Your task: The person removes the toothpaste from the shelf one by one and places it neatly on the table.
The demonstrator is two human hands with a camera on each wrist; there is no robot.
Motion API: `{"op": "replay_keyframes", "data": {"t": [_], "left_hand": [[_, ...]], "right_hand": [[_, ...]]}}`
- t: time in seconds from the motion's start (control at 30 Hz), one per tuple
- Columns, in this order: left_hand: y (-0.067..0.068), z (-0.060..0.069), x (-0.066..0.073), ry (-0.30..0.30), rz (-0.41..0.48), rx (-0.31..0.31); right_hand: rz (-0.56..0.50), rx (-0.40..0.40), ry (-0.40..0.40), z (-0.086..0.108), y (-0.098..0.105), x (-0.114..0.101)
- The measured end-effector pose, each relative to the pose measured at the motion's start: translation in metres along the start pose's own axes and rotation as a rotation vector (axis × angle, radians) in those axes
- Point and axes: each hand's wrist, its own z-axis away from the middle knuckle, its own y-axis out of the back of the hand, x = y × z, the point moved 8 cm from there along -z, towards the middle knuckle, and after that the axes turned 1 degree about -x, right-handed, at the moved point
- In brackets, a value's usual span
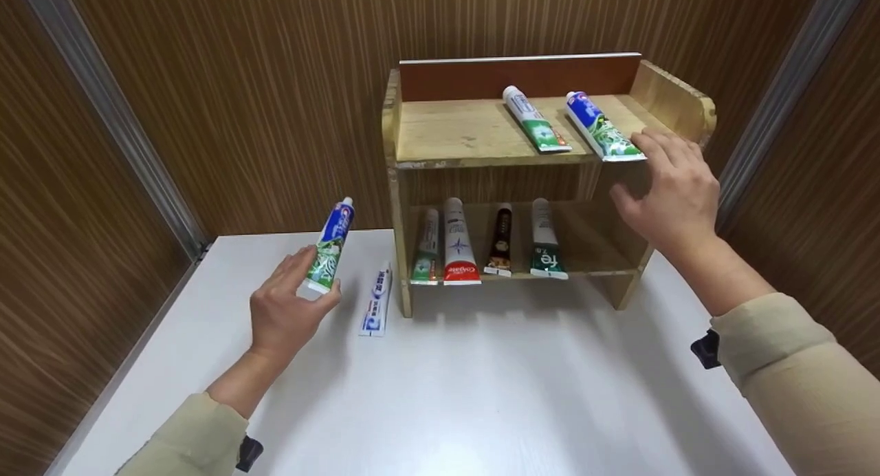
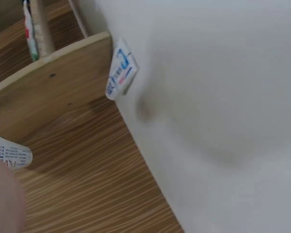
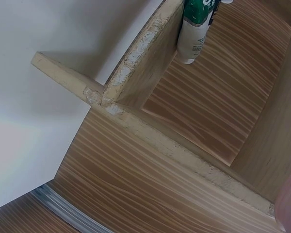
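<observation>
In the head view my left hand (image 1: 285,311) grips the crimped end of a blue and green toothpaste tube (image 1: 332,245), its cap tilted up, above the table left of a wooden shelf (image 1: 454,128). My right hand (image 1: 677,187) is at the top board's right front. Its fingertips are at the crimped end of a similar blue and green tube (image 1: 601,128); its thumb stands apart below. Whether the fingertips touch that tube I cannot tell. To its left lies a white and green tube (image 1: 536,120). In the left wrist view only the held tube's white end (image 2: 17,154) shows.
Several tubes lie on the lower board, among them a red and white one (image 1: 459,245), a dark one (image 1: 502,239) and a green and white one (image 1: 546,239). A white and blue tube (image 1: 377,300) lies on the white table (image 1: 481,380) beside the shelf's left side.
</observation>
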Motion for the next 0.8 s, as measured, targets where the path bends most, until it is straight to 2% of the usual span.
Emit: {"op": "replay_keyframes", "data": {"t": [0.3, 0.5, 0.8], "left_hand": [[-0.025, 0.019, -0.018, 0.041, -0.032, -0.071], [-0.039, 0.026, -0.03, 0.098, -0.029, -0.119], [-0.06, 0.035, -0.04, 0.142, -0.068, -0.219]], "right_hand": [[-0.003, -0.002, -0.004, 0.001, 0.0, 0.0], [-0.008, 0.009, 0.006, 0.001, 0.0, 0.0], [-0.011, 0.012, 0.008, 0.001, 0.001, 0.001]]}}
